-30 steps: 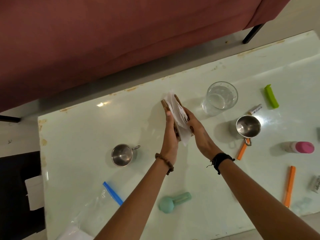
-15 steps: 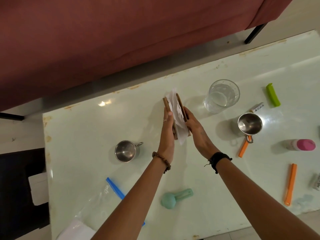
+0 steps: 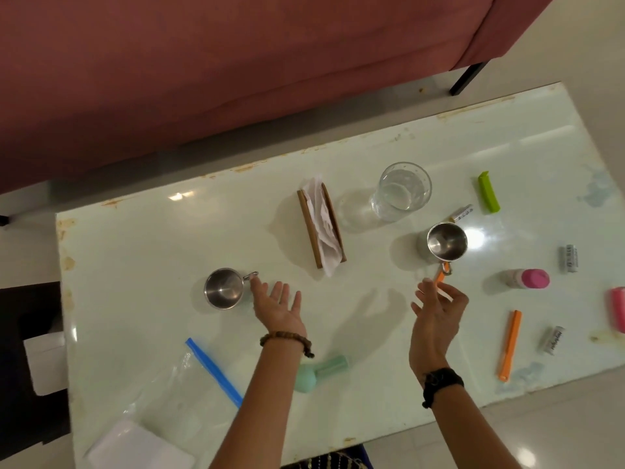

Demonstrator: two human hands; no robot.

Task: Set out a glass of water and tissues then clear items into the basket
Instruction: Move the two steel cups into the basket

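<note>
**Tissue holder released, both hands free, clearing comes next**

Table [image 3: 338, 367]: pale glass top, far edge runs along the sofa [image 3: 236, 79], near edge by the person. Widest open stretch lies between the two hands and just ahead of the fingertips.

Change: half a second ago both hands pressed the holder [image 3: 321, 225] from each side. Now it stands alone with the tissues [image 3: 324, 228] in it, well ahead of both hands. Glass [image 3: 402, 191] with water sits right of it. Set-out part looks done.

Left hand [image 3: 279, 306]: palm up, fingers spread and straight, holding nothing. Steel cup [image 3: 225, 288] sits just left of its fingertips, handle near the thumb; contact unclear.

Right hand [image 3: 438, 311]: fingers loosely curled, empty. Second cup [image 3: 446, 243] just beyond the fingertips, orange clip [image 3: 441, 275] partly hidden there.

Clutter right of the right hand: pink bottle [image 3: 527, 278], long orange clip [image 3: 510, 345], green clip [image 3: 488, 192], small tubes. Basket not in view.
</note>
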